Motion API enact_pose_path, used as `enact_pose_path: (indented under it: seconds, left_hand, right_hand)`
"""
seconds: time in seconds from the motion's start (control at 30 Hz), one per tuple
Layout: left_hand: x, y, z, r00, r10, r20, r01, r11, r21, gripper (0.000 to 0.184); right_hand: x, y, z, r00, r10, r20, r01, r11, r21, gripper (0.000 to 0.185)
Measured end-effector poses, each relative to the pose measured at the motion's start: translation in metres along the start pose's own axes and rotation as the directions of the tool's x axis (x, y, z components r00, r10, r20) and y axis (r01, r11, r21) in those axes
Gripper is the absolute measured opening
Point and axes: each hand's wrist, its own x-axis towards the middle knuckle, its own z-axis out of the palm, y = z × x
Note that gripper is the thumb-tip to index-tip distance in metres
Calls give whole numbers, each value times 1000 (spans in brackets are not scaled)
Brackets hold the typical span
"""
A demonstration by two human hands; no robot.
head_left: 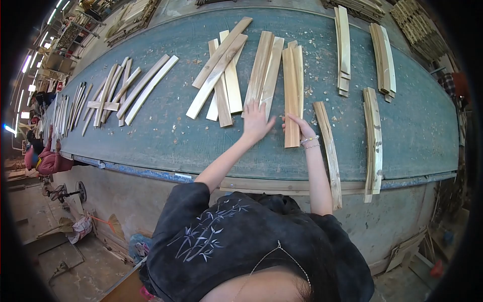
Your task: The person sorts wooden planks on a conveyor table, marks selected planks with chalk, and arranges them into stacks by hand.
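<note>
My left hand [257,122] lies with fingers spread on the lower ends of several light-brown wooden strips [260,68]. To its right, my right hand [300,127], with bracelets at the wrist, grips the edge of a narrow stack of wooden strips [292,95]; some of its fingers are hidden. Left of my left hand, several strips [221,75] lie crossed over one another. A single strip with a rough, dark-streaked face [328,151] rests just right of my right hand, its near end passing the table edge.
More strip stacks lie on the green table [171,141] at right, one stack [373,146] overhanging the front edge. Loose strips [108,90] spread leftward. Wood chips dot the surface. A person in pink [50,160] stands at the far left. Wood piles [420,32] stand beyond the table.
</note>
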Motion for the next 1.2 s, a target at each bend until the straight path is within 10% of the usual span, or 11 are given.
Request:
enact_pose_path:
  seconds: [0.07, 0.2, 0.3, 0.43, 0.63, 0.73, 0.87, 0.93, 1.2]
  left_hand:
    - [-2, -4, 25, 970, 166, -176, -39, 825, 564, 52]
    - [15, -33, 46, 996, 83, -24, -32, 613, 789, 56]
    - [23, -51, 11, 957, 238, 166, -290, 776, 560, 45]
    - [-3, -31, -18, 803, 423, 420, -317, 900, -300, 32]
    - [-11, -27, -37, 910, 121, 398, -9, 962, -273, 27]
    - [26, -48, -12, 900, 247, -361, -164, 956, 244, 36]
    - [63, -87, -4, 845, 362, -394, -125, 849, 513, 46]
    - [74, -97, -32, 971, -240, 26, 230, 953, 198, 51]
    - [41, -102, -16, 992, 82, -92, -28, 875, 483, 58]
  right_hand:
    - [-7, -3, 8, 999, -22, -44, 19, 998, -63, 34]
    - [-3, 4, 6, 989, -96, -112, 65, 965, -255, 37]
    - [1, 21, 7, 981, -146, -125, 92, 928, -361, 46]
    - [24, 63, 8, 905, -401, -142, 278, 811, -515, 62]
    - [15, 66, 21, 973, -184, -139, 143, 954, -264, 48]
    - [13, 62, 34, 1000, -12, 19, 11, 1000, 25, 39]
    - [4, 51, 37, 1000, -5, 12, 4, 999, 43, 39]
    - [1, 46, 27, 1000, -1, 14, 0, 999, 42, 39]
    - [3, 60, 24, 999, 13, 33, -14, 999, 32, 39]
